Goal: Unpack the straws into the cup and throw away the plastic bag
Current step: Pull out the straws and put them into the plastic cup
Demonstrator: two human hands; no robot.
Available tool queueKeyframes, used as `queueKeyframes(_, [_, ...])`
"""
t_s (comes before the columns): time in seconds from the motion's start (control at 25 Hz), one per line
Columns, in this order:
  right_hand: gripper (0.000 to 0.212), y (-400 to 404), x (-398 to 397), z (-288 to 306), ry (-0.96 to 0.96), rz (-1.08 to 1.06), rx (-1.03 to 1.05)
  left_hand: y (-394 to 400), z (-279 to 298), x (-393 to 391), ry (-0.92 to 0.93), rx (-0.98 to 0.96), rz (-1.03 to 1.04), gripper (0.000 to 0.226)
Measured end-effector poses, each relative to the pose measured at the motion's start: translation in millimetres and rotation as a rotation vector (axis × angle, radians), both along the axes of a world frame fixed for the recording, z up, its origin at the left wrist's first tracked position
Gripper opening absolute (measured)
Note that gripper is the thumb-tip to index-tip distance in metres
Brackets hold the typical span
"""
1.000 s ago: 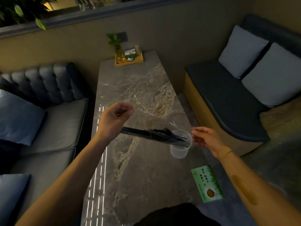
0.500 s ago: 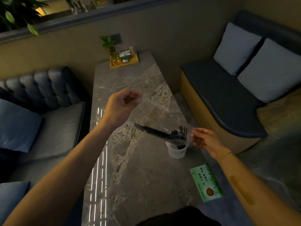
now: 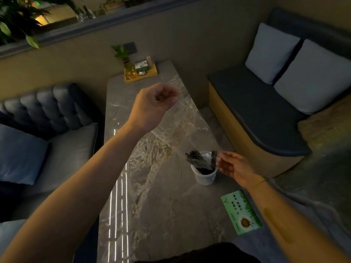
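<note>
A clear plastic bag (image 3: pixel 187 126) stretches slanting from my raised left hand (image 3: pixel 154 103) down to my right hand (image 3: pixel 232 167). My left hand pinches the bag's upper end high over the marble table (image 3: pixel 157 205). My right hand's fingertips hold the bag's lower mouth just right of a small white cup (image 3: pixel 205 176). A bundle of black straws (image 3: pixel 199 160) stands nearly upright in the cup, its tops still inside the bag's mouth.
A green card (image 3: pixel 241 212) lies near the table's right front edge. A yellow tray (image 3: pixel 141 73) with a plant and small items sits at the far end. A grey sofa (image 3: pixel 49 118) is on the left, a cushioned bench (image 3: pixel 266 114) on the right.
My left hand rose and lifted the bag's upper end. The straws slid down from lying slanted in the bag to standing in the cup. My right hand stayed beside the cup.
</note>
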State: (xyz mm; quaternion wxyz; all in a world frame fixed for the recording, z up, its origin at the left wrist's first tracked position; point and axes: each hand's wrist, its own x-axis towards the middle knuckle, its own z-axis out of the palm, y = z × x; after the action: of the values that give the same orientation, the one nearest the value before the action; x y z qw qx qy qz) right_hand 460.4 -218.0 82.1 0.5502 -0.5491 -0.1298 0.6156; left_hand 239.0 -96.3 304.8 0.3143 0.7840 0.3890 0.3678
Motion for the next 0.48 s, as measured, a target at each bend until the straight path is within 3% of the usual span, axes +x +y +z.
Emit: queueKeyframes(0.48, [0.020,18,-16,39,-0.008,0.090,0.111,11,25,-41,-0.138,0.062,0.101,0.014])
